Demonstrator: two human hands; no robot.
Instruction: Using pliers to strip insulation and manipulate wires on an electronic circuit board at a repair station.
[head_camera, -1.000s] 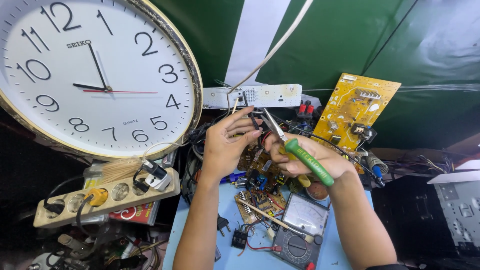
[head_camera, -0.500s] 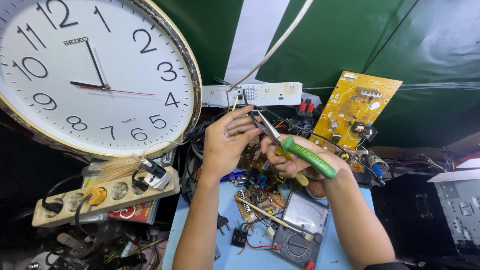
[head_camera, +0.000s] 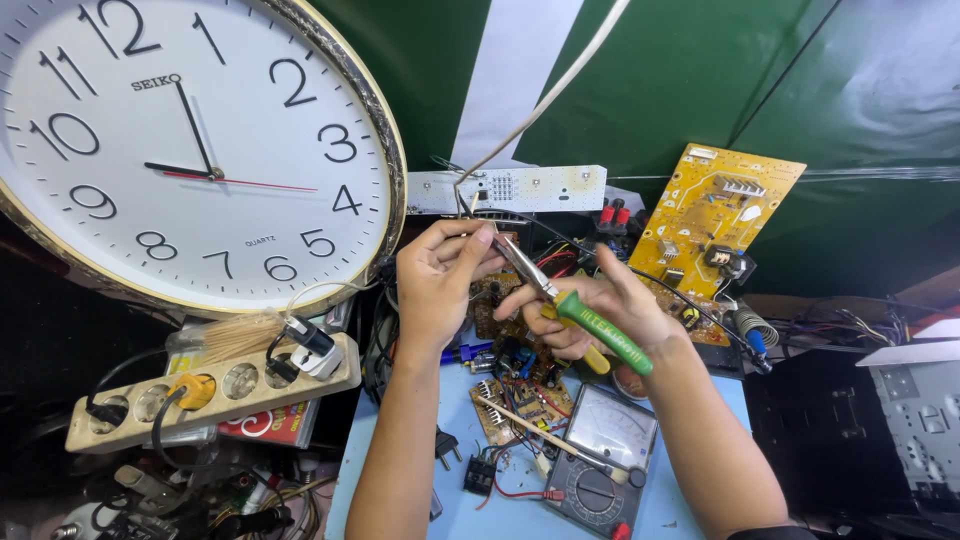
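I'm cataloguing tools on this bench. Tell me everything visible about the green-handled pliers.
The pliers have slim grey metal jaws and green and yellow sleeved handles. The right hand grips the handles. They lie tilted, their nose pointing up-left to the left hand, whose fingertips meet the tip above the cluttered bench. Whatever is pinched there is too small to tell.

Pliers (head_camera: 570, 305): bare metal jaws, dull shine; green grips look like smooth, slightly glossy plastic. Clock (head_camera: 170, 150): glossy cover over white matt face, textured gold-toned rim. Power strip (head_camera: 215, 390): beige plastic, matt, grubby. Brush (head_camera: 235, 335): pale straw-like bristles, rough. Yellow board (head_camera: 715, 230): semi-gloss laminate, metal solder points. Meter (head_camera: 605, 460): dark matt plastic case, clear shiny window. Table (head_camera: 390, 470): light blue, smooth, matt. Backdrop (head_camera: 680, 90): green sheet, faint sheen.
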